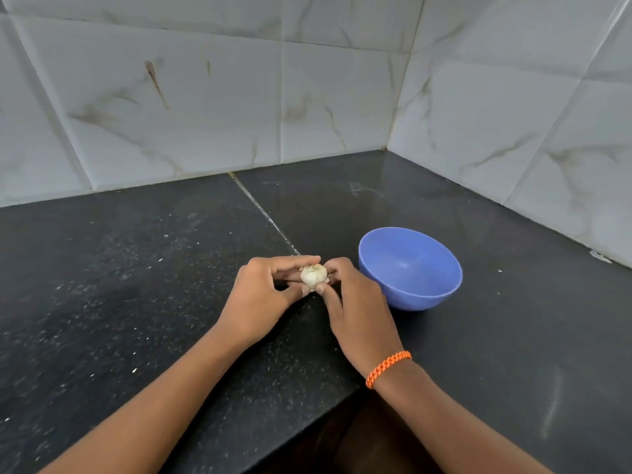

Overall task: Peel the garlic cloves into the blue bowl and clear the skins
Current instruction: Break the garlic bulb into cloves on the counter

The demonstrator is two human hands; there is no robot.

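Note:
A small white garlic bulb (312,274) with its dry root end up is held just above the black counter, between both hands. My left hand (263,295) grips it from the left, fingers curled over the top and thumb below. My right hand (355,302) pinches it from the right with thumb and fingertips; an orange braided band circles that wrist. The blue bowl (424,289) stands on the counter right beside my right hand, and nothing shows inside it.
The black stone counter (136,285) runs into a corner of white marbled wall tiles (205,114). A seam crosses the counter behind my hands. The counter's front edge steps inward near my forearms, with a dark gap below. A small pale scrap (600,256) lies by the right wall.

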